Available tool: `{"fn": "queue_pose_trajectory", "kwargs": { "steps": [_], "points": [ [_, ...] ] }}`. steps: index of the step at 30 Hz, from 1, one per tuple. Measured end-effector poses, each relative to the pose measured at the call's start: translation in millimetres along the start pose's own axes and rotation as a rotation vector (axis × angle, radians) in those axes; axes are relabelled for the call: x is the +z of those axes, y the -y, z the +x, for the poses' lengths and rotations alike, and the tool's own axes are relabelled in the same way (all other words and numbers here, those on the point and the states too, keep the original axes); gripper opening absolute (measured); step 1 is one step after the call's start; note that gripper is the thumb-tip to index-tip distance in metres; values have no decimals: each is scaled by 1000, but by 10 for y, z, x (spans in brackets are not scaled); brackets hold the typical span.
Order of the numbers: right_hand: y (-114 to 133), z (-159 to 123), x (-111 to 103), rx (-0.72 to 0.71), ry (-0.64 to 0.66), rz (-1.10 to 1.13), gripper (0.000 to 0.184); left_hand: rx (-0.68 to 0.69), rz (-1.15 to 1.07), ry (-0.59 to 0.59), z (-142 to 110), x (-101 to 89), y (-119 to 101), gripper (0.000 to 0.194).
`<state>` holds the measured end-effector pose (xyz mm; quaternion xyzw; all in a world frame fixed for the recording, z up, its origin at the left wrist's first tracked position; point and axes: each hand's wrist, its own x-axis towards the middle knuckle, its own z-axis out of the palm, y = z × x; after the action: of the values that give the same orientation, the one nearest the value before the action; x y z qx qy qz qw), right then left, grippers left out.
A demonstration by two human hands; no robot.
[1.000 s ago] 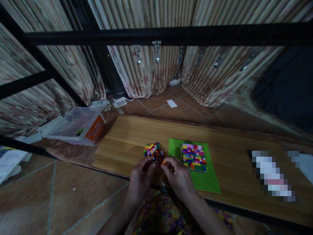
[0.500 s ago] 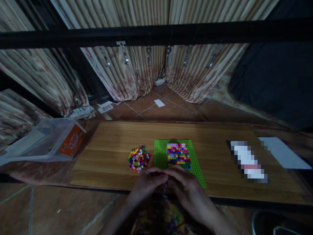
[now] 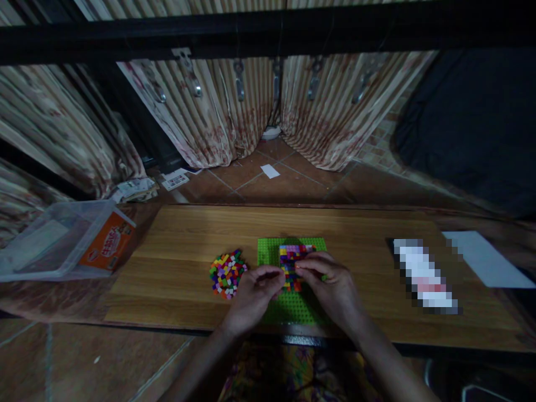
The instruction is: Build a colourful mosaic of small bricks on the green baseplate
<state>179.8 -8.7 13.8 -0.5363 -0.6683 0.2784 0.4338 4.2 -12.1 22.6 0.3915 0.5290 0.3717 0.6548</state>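
Observation:
A green studded baseplate (image 3: 307, 310) lies on the table, carrying a block of multicoloured toy bricks (image 3: 295, 249) built up in rows. My right hand (image 3: 335, 282) is over the right side of that block, thumb and forefinger pinched on a small orange brick (image 3: 297, 267). At the block's left edge, my left hand (image 3: 255, 293) has its thumb and fingertips pressed together; whether anything is between them is too small to make out. A pile of loose coloured bricks (image 3: 227, 272) lies left of the baseplate, beside my left hand.
The low wooden table (image 3: 176, 245) runs across the view. A clear plastic box (image 3: 62, 240) with an orange label stands off its left end. At the right lie a blurred-out item (image 3: 422, 273) and a white sheet (image 3: 486, 257). Curtains (image 3: 234, 123) hang beyond.
My hands were together at the table's near edge. They have moved forward and apart, over the baseplate and the brick block. The camera view has shifted slightly.

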Motion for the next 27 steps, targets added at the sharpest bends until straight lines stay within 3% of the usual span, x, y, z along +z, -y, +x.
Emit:
{"fn": "queue_pose_trajectory", "kwargs": {
  "steps": [5,13,27],
  "points": [
    [-153,195,86,26,-14,-106,9,109,92,-85,186,-29,54,39],
    [-160,238,74,35,-2,-244,9,68,89,-46,253,23,112,48],
    [-98,185,111,-68,-48,-485,15,146,143,-57,298,-3,331,46]
  ]
}}
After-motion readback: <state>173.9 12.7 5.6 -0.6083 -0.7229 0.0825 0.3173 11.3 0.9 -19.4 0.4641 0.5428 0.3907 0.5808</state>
